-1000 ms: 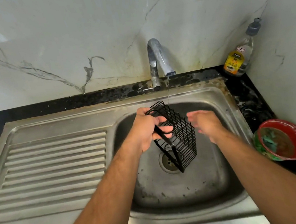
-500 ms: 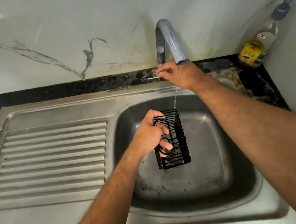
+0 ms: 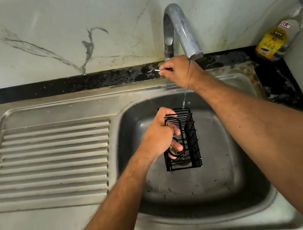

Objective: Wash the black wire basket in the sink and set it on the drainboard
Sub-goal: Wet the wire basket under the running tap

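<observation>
Marble-backed steel sink unit (image 3: 252, 184) inspected mid-wash; drainboard (image 3: 52, 157) lay bare of the basket.

Basin held no standing water that could be seen, only the black wire basket (image 3: 185, 139), empty and kept over the drain under a thin stream from the tap (image 3: 178, 32), evidently for rinsing. Left hand (image 3: 159, 139) was curled tight round its wire loop handle. Right hand (image 3: 178, 70) pinched the tap lever (image 3: 157, 70), presumably to adjust flow. Dishwash bottle (image 3: 279, 38) stood in the corner.

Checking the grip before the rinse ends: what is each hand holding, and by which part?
The left hand grips the black wire basket by its left side wall. The right hand pinches the tap lever.
</observation>
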### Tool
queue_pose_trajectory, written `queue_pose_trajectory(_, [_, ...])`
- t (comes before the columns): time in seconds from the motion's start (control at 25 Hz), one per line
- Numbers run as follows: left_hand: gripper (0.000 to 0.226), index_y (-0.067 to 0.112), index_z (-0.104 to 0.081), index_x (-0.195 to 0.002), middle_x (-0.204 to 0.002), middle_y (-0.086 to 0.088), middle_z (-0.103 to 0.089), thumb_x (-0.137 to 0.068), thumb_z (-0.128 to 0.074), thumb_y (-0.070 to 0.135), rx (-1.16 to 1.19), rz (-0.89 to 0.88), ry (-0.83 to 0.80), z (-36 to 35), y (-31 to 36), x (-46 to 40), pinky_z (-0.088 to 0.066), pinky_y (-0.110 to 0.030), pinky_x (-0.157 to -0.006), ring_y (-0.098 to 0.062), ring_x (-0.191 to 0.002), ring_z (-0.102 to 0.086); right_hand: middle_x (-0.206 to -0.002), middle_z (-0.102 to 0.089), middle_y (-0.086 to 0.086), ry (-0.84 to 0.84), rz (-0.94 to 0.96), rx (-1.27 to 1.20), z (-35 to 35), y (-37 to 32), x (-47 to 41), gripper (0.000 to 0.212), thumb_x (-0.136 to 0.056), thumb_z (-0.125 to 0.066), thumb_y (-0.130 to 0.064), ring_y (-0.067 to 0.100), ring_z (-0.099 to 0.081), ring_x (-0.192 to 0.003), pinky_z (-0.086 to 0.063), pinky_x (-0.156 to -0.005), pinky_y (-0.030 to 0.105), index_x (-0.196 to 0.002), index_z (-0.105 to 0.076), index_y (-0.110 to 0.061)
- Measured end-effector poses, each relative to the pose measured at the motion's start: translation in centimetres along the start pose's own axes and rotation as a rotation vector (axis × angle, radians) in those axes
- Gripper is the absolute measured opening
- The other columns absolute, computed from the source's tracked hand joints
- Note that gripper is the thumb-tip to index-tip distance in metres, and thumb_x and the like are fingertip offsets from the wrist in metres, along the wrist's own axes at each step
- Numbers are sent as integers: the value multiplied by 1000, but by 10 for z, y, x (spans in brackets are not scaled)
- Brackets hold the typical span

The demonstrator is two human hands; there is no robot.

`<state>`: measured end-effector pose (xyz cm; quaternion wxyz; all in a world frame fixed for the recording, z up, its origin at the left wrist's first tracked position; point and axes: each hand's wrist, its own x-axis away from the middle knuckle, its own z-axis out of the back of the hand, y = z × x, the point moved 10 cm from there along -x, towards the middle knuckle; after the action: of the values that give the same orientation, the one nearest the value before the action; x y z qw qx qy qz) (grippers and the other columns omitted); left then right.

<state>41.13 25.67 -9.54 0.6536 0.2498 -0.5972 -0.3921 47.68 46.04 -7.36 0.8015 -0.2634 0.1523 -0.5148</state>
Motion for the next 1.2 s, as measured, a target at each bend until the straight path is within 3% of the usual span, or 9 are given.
queue_pose_trajectory(0.16, [45,34,-48,-121,-93,-6,-61,-101,-30,-2,-9,-7,3,2,0,0,-52,-32,-44,-22,-57,-66,-110,-75,-3,161,-51,-351,11,14,17,31,-95,-66,-35,3,-69,-95,-53,-95,23,-118,-73,-17])
queue_pose_trajectory(0.24, [43,33,-47,-123,-93,-6,-61,-102,-30,-1,-20,-19,5,3,0,1,-52,-32,-44,-21,-57,-67,-97,-75,-3,218,-113,-512,10,22,25,20,-97,-65,-30,-7,-63,-73,-55,-78,20,-111,-75,-19])
queue_pose_trajectory(0.32, [41,33,-47,-123,-93,-4,-61,-103,-31,1,-30,-31,9,4,0,2,-51,-31,-42,-21,-57,-67,-76,-65,0,211,-217,-758,2,27,32,14,-100,-61,-23,0,-48,-52,-47,-58,26,-102,-74,-25])
queue_pose_trajectory(0.48, [39,33,-46,-123,-96,-3,-60,-104,-30,3,-58,-61,21,9,0,4,-50,-29,-41,-21,-59,-68,-71,-62,2,215,-354,-963,-5,29,54,26,-103,-55,-14,10,-52,-54,-46,-49,26,-122,-68,-24])
queue_pose_trajectory(0.68, [48,29,-49,-120,-97,-4,-54,-98,-28,-8,-51,-109,3,4,1,7,-55,-32,-49,-19,-63,-68,-105,-75,-2,203,-559,-870,-29,44,129,25,-98,-60,-18,6,-65,-81,-54,-71,21,-120,-71,-23])
queue_pose_trajectory(0.8, [53,30,-55,-109,-90,-1,-52,-91,-29,-12,-80,-161,7,-5,5,17,-57,-36,-60,-21,-76,-69,-99,-77,-6,187,-717,-818,-52,66,179,23,-86,-66,-40,15,-70,-97,-54,-97,41,-100,-79,-27])
queue_pose_trajectory(0.92, [53,21,-59,-104,-108,1,-60,-88,-28,-19,-4,-227,-20,-20,6,35,-64,-44,-77,-18,-100,-69,-90,-78,-5,178,-766,-817,-58,71,211,30,-90,-61,-51,19,-72,-94,-54,-98,46,-89,-78,-26])
queue_pose_trajectory(1.08, [46,11,-59,-108,-127,-2,-65,-90,-34,-23,216,-282,-28,-30,0,57,-63,-34,-66,-27,-99,-75,-95,-78,-9,256,-662,-792,-32,56,236,38,-93,-50,-57,12,-71,-97,-52,-100,40,-94,-79,-32])
queue_pose_trajectory(1.2, [51,11,-58,-106,-122,0,-70,-87,-31,-26,308,-306,-17,-30,1,67,-60,-29,-57,-26,-88,-78,-98,-76,-18,393,-663,-731,-3,59,266,17,-85,-60,-52,5,-68,-102,-53,-101,40,-84,-75,-45])
